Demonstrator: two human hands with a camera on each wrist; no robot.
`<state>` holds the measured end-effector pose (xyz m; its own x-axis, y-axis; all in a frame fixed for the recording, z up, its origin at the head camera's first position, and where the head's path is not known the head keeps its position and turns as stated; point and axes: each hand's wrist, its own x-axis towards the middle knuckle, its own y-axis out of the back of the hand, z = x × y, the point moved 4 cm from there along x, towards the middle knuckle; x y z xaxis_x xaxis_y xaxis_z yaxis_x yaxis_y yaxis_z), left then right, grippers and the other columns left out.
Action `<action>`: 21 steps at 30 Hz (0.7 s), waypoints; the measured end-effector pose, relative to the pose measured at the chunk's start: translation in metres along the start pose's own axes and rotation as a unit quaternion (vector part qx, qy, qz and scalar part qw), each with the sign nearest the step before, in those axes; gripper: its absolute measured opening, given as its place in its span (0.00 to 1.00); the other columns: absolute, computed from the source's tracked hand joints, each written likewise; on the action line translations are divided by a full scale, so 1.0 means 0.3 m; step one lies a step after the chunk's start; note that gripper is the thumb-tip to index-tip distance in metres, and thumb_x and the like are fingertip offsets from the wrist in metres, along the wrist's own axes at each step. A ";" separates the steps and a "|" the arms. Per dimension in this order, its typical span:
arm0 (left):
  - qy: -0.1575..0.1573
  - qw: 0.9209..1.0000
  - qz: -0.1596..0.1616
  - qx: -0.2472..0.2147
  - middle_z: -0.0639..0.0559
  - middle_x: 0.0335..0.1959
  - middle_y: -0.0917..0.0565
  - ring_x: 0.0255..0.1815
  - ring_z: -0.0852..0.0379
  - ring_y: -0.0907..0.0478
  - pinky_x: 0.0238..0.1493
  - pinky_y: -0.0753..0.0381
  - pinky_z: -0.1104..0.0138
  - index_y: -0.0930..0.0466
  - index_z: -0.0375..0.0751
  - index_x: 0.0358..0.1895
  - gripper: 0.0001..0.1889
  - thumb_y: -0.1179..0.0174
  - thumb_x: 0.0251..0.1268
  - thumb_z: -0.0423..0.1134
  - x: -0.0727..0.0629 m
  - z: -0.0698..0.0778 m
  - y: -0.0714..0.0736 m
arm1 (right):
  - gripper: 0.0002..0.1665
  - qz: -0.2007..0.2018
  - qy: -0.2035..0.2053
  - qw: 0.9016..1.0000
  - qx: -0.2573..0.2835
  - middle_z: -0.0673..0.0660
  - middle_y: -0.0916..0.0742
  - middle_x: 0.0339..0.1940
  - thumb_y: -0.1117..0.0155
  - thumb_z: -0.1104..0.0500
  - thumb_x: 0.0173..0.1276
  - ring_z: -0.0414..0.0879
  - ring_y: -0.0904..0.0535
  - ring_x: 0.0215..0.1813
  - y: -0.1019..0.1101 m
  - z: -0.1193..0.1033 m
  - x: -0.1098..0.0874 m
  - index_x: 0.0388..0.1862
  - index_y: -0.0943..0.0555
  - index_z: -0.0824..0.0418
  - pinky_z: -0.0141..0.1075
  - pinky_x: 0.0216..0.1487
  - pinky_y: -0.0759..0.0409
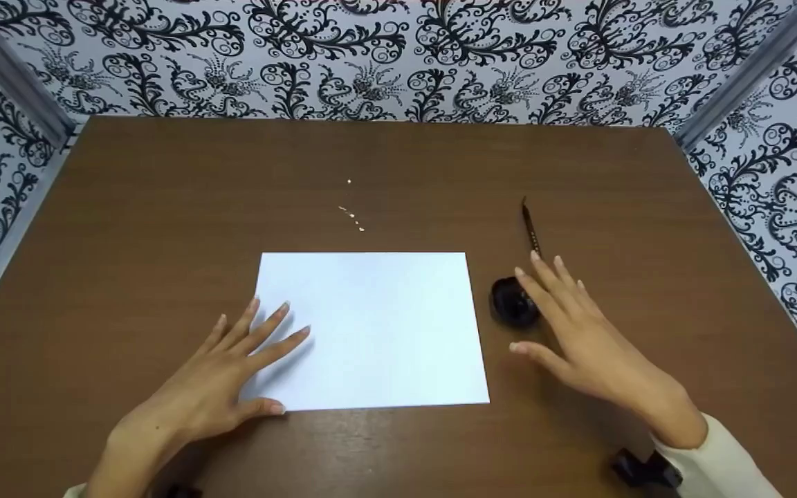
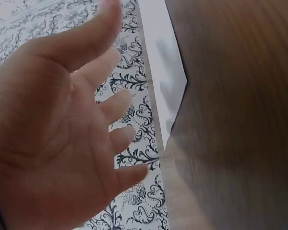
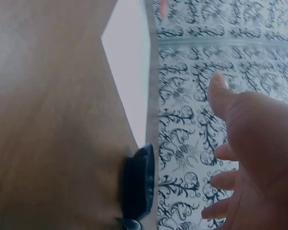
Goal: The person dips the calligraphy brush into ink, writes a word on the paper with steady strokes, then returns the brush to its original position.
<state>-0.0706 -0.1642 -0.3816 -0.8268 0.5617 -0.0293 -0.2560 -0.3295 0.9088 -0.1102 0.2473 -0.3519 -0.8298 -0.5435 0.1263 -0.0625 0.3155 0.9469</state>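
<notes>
A blank white sheet of paper (image 1: pixel 385 325) lies flat on the brown table. My left hand (image 1: pixel 212 380) is over its left edge with fingers spread, casting a shadow on the sheet. The left wrist view shows that palm (image 2: pixel 62 134) holding nothing. To the right of the sheet sits a small, round black object (image 1: pixel 511 302), its exact kind unclear; it also shows in the right wrist view as a dark block (image 3: pixel 138 184). My right hand (image 1: pixel 585 339) hovers beside it, fingers extended and holding nothing. Beyond those fingertips lies a slim dark pencil-like stick (image 1: pixel 530 225), its lower end hidden.
Several tiny pale bits (image 1: pixel 351 214) are scattered on the table (image 1: pixel 163 207) behind the sheet. Patterned black-and-white walls (image 1: pixel 371 62) with grey corner strips (image 1: pixel 744 76) enclose the back and sides.
</notes>
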 end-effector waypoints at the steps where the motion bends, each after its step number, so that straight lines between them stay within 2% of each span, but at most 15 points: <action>1: 0.006 1.000 -0.012 -0.009 0.53 0.78 0.56 0.76 0.43 0.67 0.68 0.64 0.42 0.49 0.65 0.75 0.47 0.33 0.53 0.55 0.004 0.000 -0.005 | 0.50 0.004 -0.005 1.000 0.009 0.58 0.52 0.79 0.37 0.44 0.66 0.60 0.62 0.76 0.006 0.006 0.001 0.78 0.52 0.52 0.62 0.67 0.53; 4: 0.014 0.999 -0.037 -0.034 0.53 0.78 0.57 0.76 0.42 0.67 0.67 0.63 0.41 0.49 0.64 0.75 0.47 0.32 0.53 0.50 0.014 0.001 -0.020 | 0.48 0.019 -0.019 0.999 0.028 0.59 0.48 0.78 0.36 0.47 0.67 0.60 0.56 0.76 0.021 0.025 0.009 0.78 0.50 0.53 0.61 0.65 0.46; 8: 0.016 0.996 -0.060 -0.063 0.52 0.78 0.56 0.76 0.40 0.65 0.67 0.64 0.40 0.44 0.61 0.74 0.44 0.31 0.53 0.44 0.015 -0.001 -0.036 | 0.42 0.064 -0.036 0.997 0.039 0.64 0.37 0.73 0.37 0.53 0.68 0.61 0.41 0.71 0.043 0.053 0.028 0.75 0.43 0.60 0.59 0.62 0.39; 13: 0.007 0.995 -0.059 -0.078 0.51 0.78 0.55 0.76 0.39 0.63 0.66 0.62 0.39 0.39 0.59 0.73 0.42 0.31 0.51 0.43 0.014 -0.001 -0.042 | 0.30 0.101 -0.051 0.992 0.052 0.69 0.24 0.59 0.39 0.61 0.69 0.62 0.28 0.59 0.078 0.100 0.058 0.67 0.34 0.69 0.56 0.56 0.31; 17: -0.007 0.996 -0.047 -0.081 0.49 0.77 0.53 0.75 0.37 0.61 0.66 0.60 0.39 0.38 0.57 0.72 0.41 0.32 0.51 0.44 0.025 0.004 -0.039 | 0.24 0.091 -0.118 0.985 0.092 0.69 0.20 0.50 0.40 0.63 0.70 0.61 0.22 0.50 0.100 0.147 0.091 0.62 0.30 0.71 0.53 0.49 0.25; 21: -0.006 0.997 -0.040 -0.061 0.49 0.77 0.52 0.75 0.37 0.60 0.66 0.57 0.40 0.37 0.57 0.72 0.40 0.33 0.52 0.45 0.039 0.007 -0.039 | 0.22 0.077 -0.191 0.972 0.115 0.67 0.17 0.45 0.39 0.63 0.69 0.61 0.20 0.47 0.098 0.197 0.124 0.59 0.27 0.72 0.52 0.48 0.24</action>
<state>-0.0762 -0.1521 -0.3917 -0.7951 0.5992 -0.0936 -0.3809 -0.3734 0.8459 -0.1757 0.2824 -0.3370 -0.9816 -0.1620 0.1015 -0.0069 0.5606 0.8280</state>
